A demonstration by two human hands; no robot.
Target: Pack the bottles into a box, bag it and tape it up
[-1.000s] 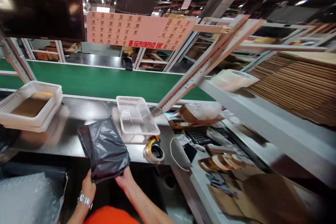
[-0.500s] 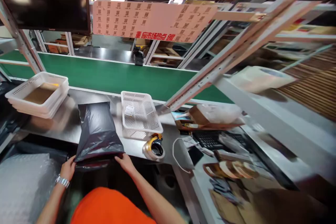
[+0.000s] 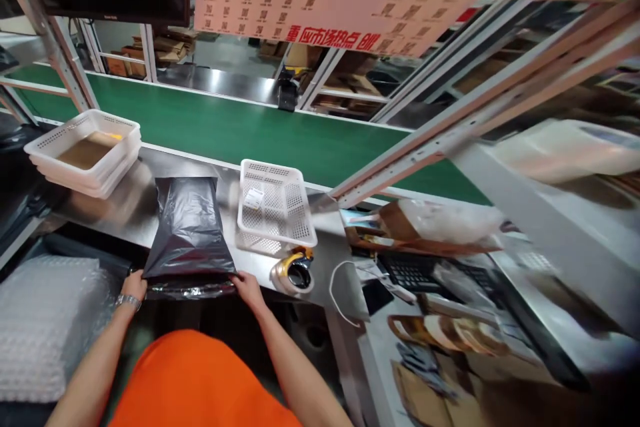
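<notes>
Black bag (image 3: 193,227), lying on the steel table (image 3: 227,197) with its near edge reaching over the table's front. Its upper face is creased, and a shiny strip (image 3: 190,290) runs along the near edge between the two hands. We cannot tell whether the bag is open there. The left hand (image 3: 134,285) pinches the near left corner, thumb and fingers closed on the film; the right hand (image 3: 249,288) does likewise at the near right corner, though the exact set of each finger is too small to make out.

We judge the step to be holding this edge straight. For good practice, we would draw both corners apart with equal pull, hold them level, and let the table bear the bag's weight so that the thin film is not strained at the fingertips. An uneven pull could skew the strip or wrinkle it.

Outward from the bag, we note a white basket (image 3: 277,238) just to the right, with a roll of tape (image 3: 280,277) beside its near side. To the left stand stacked baskets (image 3: 100,181) and, nearer us, bubble wrap (image 3: 50,327). Beyond the table runs a green belt (image 3: 210,120).
</notes>
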